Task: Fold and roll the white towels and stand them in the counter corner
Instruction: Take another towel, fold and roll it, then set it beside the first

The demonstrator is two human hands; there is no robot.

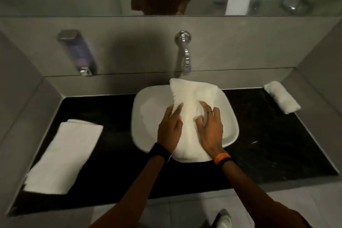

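A white towel (192, 96) lies folded lengthwise across the white basin (144, 109), reaching from the tap side to the near rim. My left hand (171, 127) presses flat on its left edge. My right hand (210, 127) curls its fingers into a bunched fold on the right side. A rolled white towel (282, 97) lies on its side in the far right corner of the black counter (103, 116). A folded flat white towel (63, 155) rests at the counter's left end.
A chrome tap (184, 52) juts from the grey back wall over the basin. A soap dispenser (77, 52) hangs on the wall at the left. Grey walls close in both ends of the counter. A mirror runs above.
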